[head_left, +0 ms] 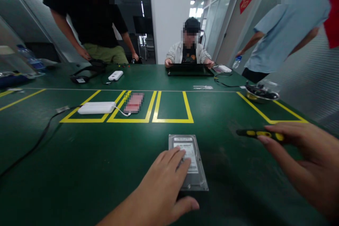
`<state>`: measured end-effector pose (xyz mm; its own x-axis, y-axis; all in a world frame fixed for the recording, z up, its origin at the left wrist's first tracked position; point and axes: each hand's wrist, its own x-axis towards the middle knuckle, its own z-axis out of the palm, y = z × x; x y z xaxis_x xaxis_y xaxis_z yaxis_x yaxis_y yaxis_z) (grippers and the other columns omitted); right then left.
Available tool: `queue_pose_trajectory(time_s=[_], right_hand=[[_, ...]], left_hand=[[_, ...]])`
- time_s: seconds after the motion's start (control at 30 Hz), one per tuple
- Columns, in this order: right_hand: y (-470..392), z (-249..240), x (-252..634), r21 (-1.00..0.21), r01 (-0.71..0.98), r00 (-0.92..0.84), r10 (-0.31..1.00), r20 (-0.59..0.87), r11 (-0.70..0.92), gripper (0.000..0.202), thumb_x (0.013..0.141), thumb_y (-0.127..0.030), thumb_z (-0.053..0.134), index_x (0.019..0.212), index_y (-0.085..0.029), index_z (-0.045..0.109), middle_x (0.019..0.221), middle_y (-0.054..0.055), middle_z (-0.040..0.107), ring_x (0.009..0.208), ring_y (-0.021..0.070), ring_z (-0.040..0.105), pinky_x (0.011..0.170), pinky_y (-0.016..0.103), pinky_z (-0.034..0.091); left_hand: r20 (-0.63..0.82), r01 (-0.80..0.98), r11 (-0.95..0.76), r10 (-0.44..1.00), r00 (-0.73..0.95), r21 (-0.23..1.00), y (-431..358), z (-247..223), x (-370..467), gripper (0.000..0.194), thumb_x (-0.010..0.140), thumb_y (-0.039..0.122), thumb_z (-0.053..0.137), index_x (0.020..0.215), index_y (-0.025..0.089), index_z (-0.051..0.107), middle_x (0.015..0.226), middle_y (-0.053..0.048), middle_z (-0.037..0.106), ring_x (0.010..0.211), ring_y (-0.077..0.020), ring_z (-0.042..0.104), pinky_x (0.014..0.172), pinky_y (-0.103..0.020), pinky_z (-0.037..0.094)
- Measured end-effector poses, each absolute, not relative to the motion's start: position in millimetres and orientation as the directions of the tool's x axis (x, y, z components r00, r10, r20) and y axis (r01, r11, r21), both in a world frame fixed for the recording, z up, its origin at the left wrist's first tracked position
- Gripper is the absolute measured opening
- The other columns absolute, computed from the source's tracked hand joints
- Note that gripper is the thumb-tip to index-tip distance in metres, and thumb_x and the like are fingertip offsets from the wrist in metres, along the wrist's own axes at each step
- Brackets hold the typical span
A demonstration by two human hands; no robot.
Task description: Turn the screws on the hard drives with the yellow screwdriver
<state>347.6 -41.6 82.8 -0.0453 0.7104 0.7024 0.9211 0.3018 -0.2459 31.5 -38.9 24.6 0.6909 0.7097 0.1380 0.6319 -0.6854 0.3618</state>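
Note:
A silver hard drive [194, 180] with a white label lies flat on the green table [106, 169] before me. My left hand [169, 173] rests on its left side, fingers stretched over the label and the thumb apart near the drive's lower edge. To the right, my right hand [304, 162] pinches a black-and-yellow screwdriver [254, 133] between thumb and fingers, held above the table and pointing left. No metal shaft can be made out on the screwdriver, and part of its handle is hidden in the hand.
Yellow tape frames [173, 120] mark the table. A white power bank [96, 107] is cabled to a phone [134, 103]. A metal bowl [261, 97] of dark parts stands at right. A seated person holds a black panel [190, 70]; two other people stand beyond the table.

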Motion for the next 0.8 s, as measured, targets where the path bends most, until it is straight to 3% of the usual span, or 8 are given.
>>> queue_pose_trajectory(time_s=[0.1, 0.33, 0.5, 0.67, 0.8], right_hand=[[-43.9, 61.5, 355.3, -0.093, 0.97, -0.103, 0.727, 0.679, 0.223, 0.015, 0.093, -0.04, 0.054, 0.103, -0.029, 0.057, 0.1, 0.009, 0.062, 0.09, 0.0308, 0.06, 0.078, 0.046, 0.045], [-51.2, 15.2, 368.5, 0.037, 0.987, -0.145, 0.786, 0.601, 0.154, 0.026, 0.097, -0.047, 0.043, 0.094, -0.024, 0.052, 0.1, 0.012, 0.06, 0.087, 0.0258, 0.064, 0.068, 0.036, 0.053], [-51.7, -5.8, 366.8, 0.001, 0.989, -0.13, 0.875, 0.467, 0.146, 0.035, 0.098, -0.047, 0.035, 0.094, -0.017, 0.053, 0.091, 0.011, 0.059, 0.069, 0.0221, 0.063, 0.057, 0.036, 0.055], [-46.9, -15.8, 367.1, -0.046, 0.991, -0.099, 0.931, 0.351, 0.123, 0.03, 0.095, -0.039, 0.04, 0.103, -0.015, 0.056, 0.1, 0.011, 0.057, 0.072, 0.0204, 0.065, 0.059, 0.034, 0.058], [-44.9, -17.1, 369.2, -0.024, 0.997, -0.059, 0.956, 0.289, 0.069, 0.032, 0.095, -0.04, 0.037, 0.106, -0.016, 0.056, 0.102, 0.011, 0.056, 0.066, 0.0193, 0.063, 0.052, 0.033, 0.056]], left_hand=[[0.135, 0.652, -0.691, 0.712, 0.689, 0.311, -40.9, 14.0, 33.6, 0.07, 0.087, 0.054, 0.063, 0.145, 0.02, 0.042, 0.151, -0.013, 0.043, 0.14, -0.0348, 0.035, 0.113, -0.055, 0.034], [0.139, 0.657, -0.701, 0.706, 0.694, 0.276, -40.9, 9.7, 37.7, 0.066, 0.091, 0.049, 0.059, 0.145, 0.016, 0.042, 0.151, -0.015, 0.042, 0.139, -0.0359, 0.037, 0.112, -0.056, 0.037], [0.161, 0.656, -0.706, 0.704, 0.692, 0.267, -38.9, 7.8, 38.1, 0.065, 0.091, 0.049, 0.058, 0.145, 0.016, 0.043, 0.152, -0.015, 0.042, 0.14, -0.0355, 0.037, 0.112, -0.055, 0.037], [0.17, 0.655, -0.709, 0.702, 0.692, 0.262, -36.9, 6.8, 39.3, 0.064, 0.092, 0.05, 0.057, 0.144, 0.015, 0.043, 0.152, -0.015, 0.042, 0.14, -0.0358, 0.037, 0.112, -0.055, 0.038], [0.178, 0.657, -0.708, 0.703, 0.688, 0.26, -34.9, 5.6, 39.4, 0.064, 0.092, 0.049, 0.057, 0.144, 0.015, 0.043, 0.152, -0.015, 0.042, 0.14, -0.0355, 0.037, 0.112, -0.056, 0.038]])
